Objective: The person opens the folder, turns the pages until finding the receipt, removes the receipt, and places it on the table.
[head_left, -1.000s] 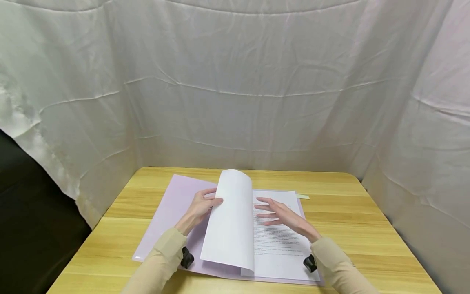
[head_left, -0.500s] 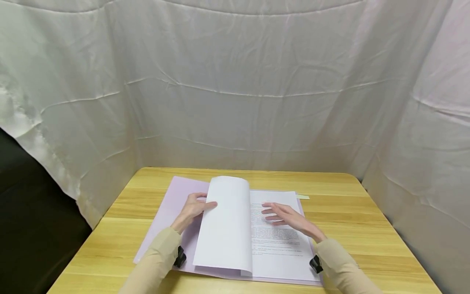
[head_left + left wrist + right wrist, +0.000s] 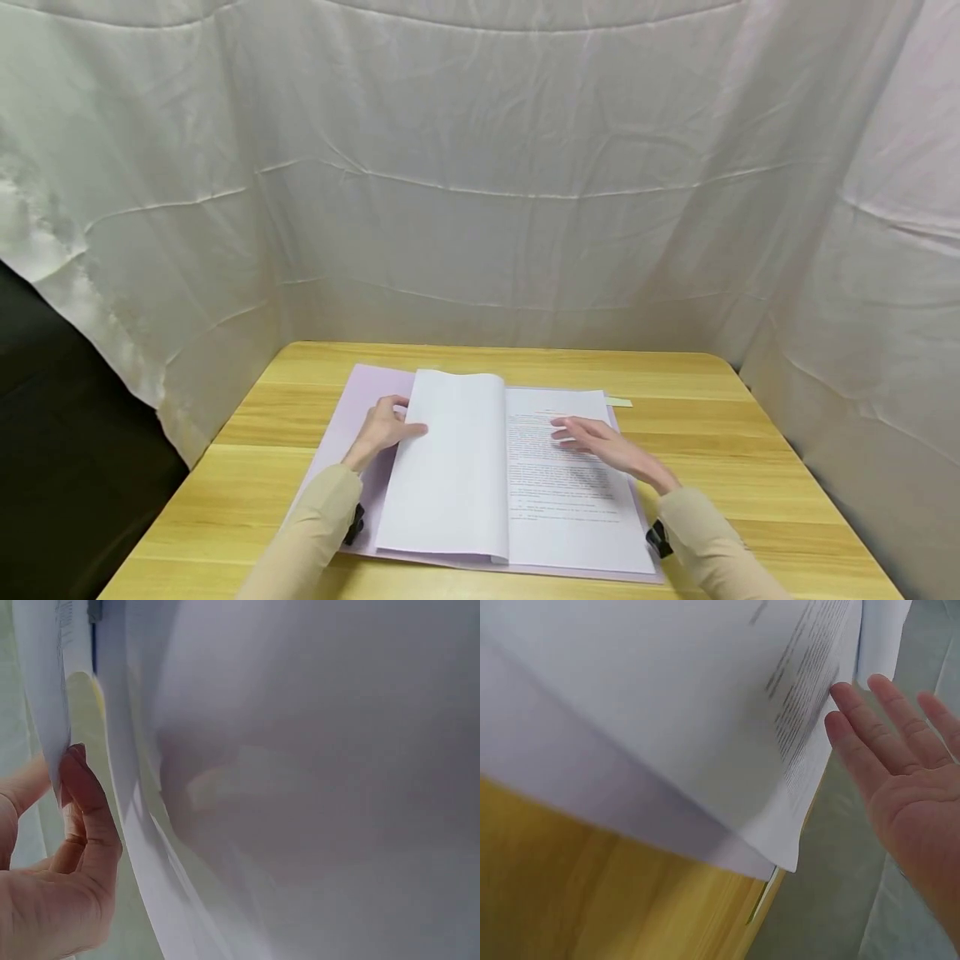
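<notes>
A light purple folder (image 3: 366, 382) lies spread out on the table with white sheets inside. My left hand (image 3: 383, 427) pinches the left edge of a turned sheet (image 3: 450, 467), thumb on top and fingers beneath. That sheet curves up from the fold, its upper face blank. In the left wrist view the fingers (image 3: 90, 802) grip the paper edge. My right hand (image 3: 600, 442) hovers over the printed page (image 3: 562, 500) on the right side, fingers extended and holding nothing. The right wrist view has the hand (image 3: 907, 765) beside the printed lines, with its fingers spread.
The wooden table (image 3: 720, 467) extends around the folder. A pale green tab (image 3: 618, 402) sticks out past the folder's upper right edge. Light grey curtains (image 3: 525, 208) hang behind and on both sides.
My left hand has moved left and slightly down with the sheet, which now lies flatter over the folder's left side. My right hand has drawn back a little to the right.
</notes>
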### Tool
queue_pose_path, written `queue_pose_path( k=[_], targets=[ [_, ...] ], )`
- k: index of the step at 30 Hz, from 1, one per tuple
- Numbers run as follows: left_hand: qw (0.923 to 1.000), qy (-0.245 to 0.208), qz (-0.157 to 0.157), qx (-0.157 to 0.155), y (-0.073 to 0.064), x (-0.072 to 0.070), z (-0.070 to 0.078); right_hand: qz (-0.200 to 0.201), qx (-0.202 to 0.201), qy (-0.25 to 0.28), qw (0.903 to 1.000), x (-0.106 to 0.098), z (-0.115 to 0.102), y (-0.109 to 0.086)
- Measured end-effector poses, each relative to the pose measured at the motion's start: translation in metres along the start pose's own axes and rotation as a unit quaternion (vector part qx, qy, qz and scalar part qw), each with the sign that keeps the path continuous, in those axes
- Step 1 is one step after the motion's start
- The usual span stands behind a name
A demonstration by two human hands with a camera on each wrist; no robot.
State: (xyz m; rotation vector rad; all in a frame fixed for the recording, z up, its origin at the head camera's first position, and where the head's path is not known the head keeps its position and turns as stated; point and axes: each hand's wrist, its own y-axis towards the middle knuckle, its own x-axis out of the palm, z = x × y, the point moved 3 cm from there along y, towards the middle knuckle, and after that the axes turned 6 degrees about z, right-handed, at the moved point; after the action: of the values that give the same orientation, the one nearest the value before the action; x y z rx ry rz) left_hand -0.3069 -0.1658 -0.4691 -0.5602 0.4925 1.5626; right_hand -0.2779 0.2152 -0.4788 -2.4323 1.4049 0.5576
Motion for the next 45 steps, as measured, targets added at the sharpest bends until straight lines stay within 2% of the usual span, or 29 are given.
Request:
queue_pose_path(
  k=[6,11,21,29,34,40,45],
  targets=[
    [0.9982,0.046,0.017,0.035,0.0,-0.002,-0.004,0.006,-0.001,-0.028,0.9996,-0.004,0.003,-0.003],
    [0.9955,0.074,0.025,0.053,0.0,-0.002,-0.008,0.005,-0.006,-0.039,0.9992,-0.005,0.004,-0.004],
    [0.9913,0.111,0.024,0.066,0.002,0.002,-0.015,0.009,0.004,-0.049,0.9987,-0.008,0.008,-0.005],
    [0.9891,0.128,0.02,0.069,0.0,0.005,-0.018,0.017,-0.014,-0.067,0.9975,-0.011,0.01,-0.006],
    [0.989,0.127,0.024,0.071,0.0,0.007,-0.018,0.038,-0.024,-0.092,0.9947,-0.016,0.013,-0.005],
    [0.9849,0.144,0.032,0.09,-0.002,0.009,-0.015,0.1,-0.018,-0.12,0.9876,-0.027,0.02,-0.002],
    [0.9876,0.109,-0.005,0.113,-0.004,0.014,-0.016,0.143,-0.019,-0.147,0.9785,-0.036,0.031,0.004]
  ],
)
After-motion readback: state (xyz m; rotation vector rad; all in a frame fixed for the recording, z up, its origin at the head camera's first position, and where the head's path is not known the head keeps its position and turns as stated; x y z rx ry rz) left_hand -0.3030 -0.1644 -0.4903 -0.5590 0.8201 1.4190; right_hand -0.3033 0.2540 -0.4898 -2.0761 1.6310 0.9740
